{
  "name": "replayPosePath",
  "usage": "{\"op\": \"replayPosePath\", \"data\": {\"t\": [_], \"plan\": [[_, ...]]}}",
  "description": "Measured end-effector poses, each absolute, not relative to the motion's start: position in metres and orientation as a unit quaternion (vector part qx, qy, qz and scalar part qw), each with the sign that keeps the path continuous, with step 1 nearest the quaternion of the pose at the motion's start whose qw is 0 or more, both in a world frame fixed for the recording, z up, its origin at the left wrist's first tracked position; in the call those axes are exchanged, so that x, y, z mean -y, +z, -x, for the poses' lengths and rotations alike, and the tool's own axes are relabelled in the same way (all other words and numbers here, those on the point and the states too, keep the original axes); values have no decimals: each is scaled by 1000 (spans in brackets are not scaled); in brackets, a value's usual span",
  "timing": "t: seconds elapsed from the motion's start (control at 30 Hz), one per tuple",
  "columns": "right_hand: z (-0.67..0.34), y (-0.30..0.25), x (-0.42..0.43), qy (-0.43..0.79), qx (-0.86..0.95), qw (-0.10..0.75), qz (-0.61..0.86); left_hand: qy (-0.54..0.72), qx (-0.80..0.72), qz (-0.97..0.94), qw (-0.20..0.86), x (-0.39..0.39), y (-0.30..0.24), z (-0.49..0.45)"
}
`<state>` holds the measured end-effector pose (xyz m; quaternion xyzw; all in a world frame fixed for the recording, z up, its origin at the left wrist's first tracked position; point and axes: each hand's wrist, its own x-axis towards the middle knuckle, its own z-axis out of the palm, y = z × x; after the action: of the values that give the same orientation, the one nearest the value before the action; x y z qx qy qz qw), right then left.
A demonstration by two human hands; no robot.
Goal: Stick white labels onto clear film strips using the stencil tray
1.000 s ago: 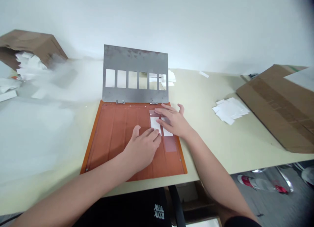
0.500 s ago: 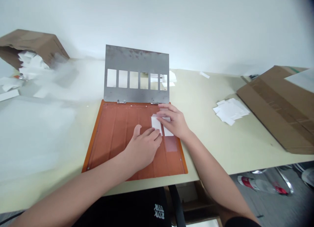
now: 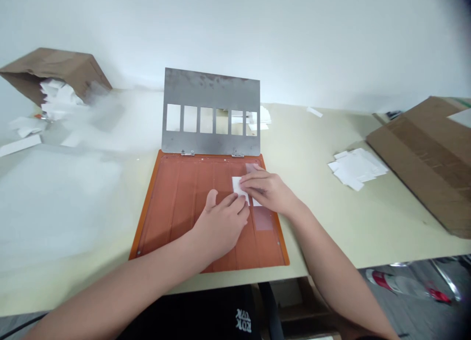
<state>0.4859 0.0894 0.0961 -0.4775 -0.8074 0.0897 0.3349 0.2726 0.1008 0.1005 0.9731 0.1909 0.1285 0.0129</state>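
An orange-brown board [image 3: 184, 207] with shallow grooves lies on the table before me. Hinged to its far edge, a grey metal plate [image 3: 211, 92] with a row of rectangular windows stands raised. A white card [image 3: 237, 184] lies on the board's right half. My left hand [image 3: 222, 222] rests its fingertips on the card's near part, thumb stretched out. My right hand [image 3: 270, 190] has its fingers together at the card's right edge, partly covering it. Under that hand is a clear film strip [image 3: 264, 220] with another white card, mostly hidden.
Translucent sheets [image 3: 55, 197] cover the table's left side. An opened cardboard box [image 3: 66, 70] with white pieces lies at the back left. To the right are a pile of white cards [image 3: 356, 168] and a large cardboard box [image 3: 423, 158]. More white cards [image 3: 264, 117] lie behind the plate.
The view has shifted slightly left, so everything appears further right. My right hand's fingers have slid nearer along the card, towards my left hand, uncovering film at the far end.
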Motion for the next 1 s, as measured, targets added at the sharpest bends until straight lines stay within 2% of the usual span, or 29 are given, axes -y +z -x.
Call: {"op": "replayPosePath", "data": {"t": [0.6, 1.0], "plan": [[-483, 102, -84, 18, 831, 262, 491, 154, -202, -966, -42, -96, 98, -273], [-480, 105, -84, 22, 838, 231, 493, 151, -201, -962, -108, -91, 101, -272]]}}
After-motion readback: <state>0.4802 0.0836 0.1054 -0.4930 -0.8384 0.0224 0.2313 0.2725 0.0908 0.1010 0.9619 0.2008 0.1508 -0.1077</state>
